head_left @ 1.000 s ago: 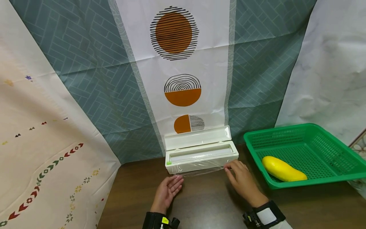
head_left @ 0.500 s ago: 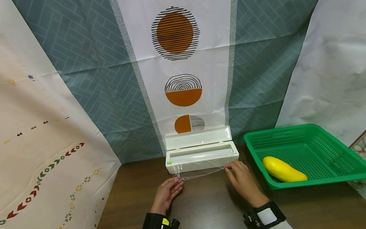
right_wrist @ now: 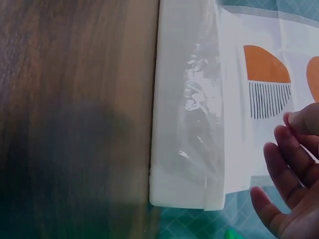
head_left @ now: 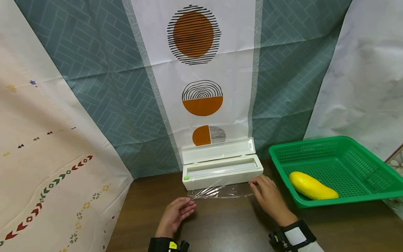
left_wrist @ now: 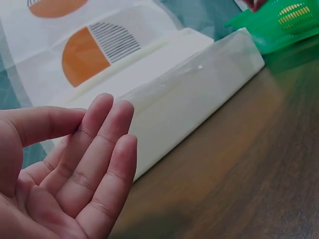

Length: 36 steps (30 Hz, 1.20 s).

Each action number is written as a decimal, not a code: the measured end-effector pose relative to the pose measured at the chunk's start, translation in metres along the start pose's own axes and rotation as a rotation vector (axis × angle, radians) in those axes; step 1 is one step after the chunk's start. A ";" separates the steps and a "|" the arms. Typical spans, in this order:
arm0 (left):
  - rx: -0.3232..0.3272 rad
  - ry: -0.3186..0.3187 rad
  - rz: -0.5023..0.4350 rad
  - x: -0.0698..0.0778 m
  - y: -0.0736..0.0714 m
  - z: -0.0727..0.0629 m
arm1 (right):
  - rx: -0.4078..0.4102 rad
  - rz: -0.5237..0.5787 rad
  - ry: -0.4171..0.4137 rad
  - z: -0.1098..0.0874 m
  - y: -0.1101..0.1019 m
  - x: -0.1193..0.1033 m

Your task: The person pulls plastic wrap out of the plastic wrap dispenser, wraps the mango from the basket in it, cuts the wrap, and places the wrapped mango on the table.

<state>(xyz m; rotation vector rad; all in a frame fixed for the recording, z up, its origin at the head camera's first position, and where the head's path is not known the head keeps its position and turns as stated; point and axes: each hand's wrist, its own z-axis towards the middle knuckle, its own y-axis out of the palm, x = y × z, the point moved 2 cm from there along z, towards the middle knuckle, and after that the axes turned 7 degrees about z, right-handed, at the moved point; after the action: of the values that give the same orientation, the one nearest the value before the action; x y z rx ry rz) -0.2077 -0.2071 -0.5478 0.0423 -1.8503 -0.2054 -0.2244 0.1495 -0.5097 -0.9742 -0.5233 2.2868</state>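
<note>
A white cling film dispenser (head_left: 195,183) with its lid raised stands against the back cloth. Inside its trough lies a pale roll (head_left: 221,170). Clear, crinkled cling film (head_left: 217,191) comes down over the front and stretches toward me. My left hand (head_left: 177,211) pinches the film's left corner between thumb and index finger, the other fingers loosely bent, as the left wrist view shows. At the right corner my right hand (head_left: 267,197) pinches the film with thumb and index fingertips together. In the right wrist view the film (right_wrist: 199,94) glints along the dispenser's front.
A green plastic basket (head_left: 355,197) stands to the right, near my right hand, with a yellow elongated vegetable (head_left: 311,186) in it. A small green piece (head_left: 186,178) sits at the dispenser's left end. Patterned cloth (head_left: 119,105) hangs behind the brown table (head_left: 220,224).
My left hand has closed its fingertips on the film's left corner and moved left and slightly nearer, spreading the bunched film wider. My right hand has shifted slightly right.
</note>
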 end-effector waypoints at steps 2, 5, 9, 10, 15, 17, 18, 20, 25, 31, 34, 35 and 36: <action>-0.014 -0.002 0.003 0.002 0.000 -0.002 | -0.011 0.014 0.054 -0.001 0.000 0.005; -0.034 -0.009 0.011 0.006 0.001 -0.004 | -0.020 0.053 0.178 -0.003 -0.001 0.015; -0.038 -0.022 0.026 0.010 0.000 -0.005 | -0.054 0.114 0.373 -0.006 0.001 0.031; -0.034 -0.026 0.031 0.011 0.000 -0.005 | -0.074 0.136 0.418 -0.006 0.002 0.035; -0.039 -0.037 0.035 0.013 -0.001 -0.006 | -0.206 0.254 0.590 -0.013 0.010 0.050; -0.049 -0.036 0.031 0.013 -0.001 -0.007 | -0.225 0.293 0.632 -0.015 0.013 0.054; -0.054 -0.032 0.034 0.013 -0.001 -0.007 | -0.229 0.314 0.644 -0.016 0.015 0.055; -0.058 -0.029 0.040 0.013 -0.001 -0.008 | -0.237 0.338 0.660 -0.016 0.017 0.056; -0.066 -0.029 0.051 0.014 -0.003 -0.008 | -0.304 0.249 0.588 -0.012 0.023 0.056; -0.103 -0.034 0.025 0.014 -0.002 -0.008 | -0.307 0.087 0.418 -0.002 0.035 0.055; -0.109 -0.039 0.020 0.014 -0.002 -0.008 | -0.279 0.049 0.360 0.001 0.039 0.054; -0.108 -0.043 0.018 0.014 -0.002 -0.008 | -0.268 0.041 0.343 0.003 0.040 0.053; -0.108 -0.044 0.018 0.014 -0.002 -0.008 | -0.256 0.029 0.327 0.004 0.041 0.053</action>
<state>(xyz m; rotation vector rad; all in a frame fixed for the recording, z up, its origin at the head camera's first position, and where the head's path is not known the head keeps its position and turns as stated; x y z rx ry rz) -0.2042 -0.2120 -0.5323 -0.0542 -1.8800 -0.2952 -0.2716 0.1529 -0.5571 -1.4568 -0.6718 2.0582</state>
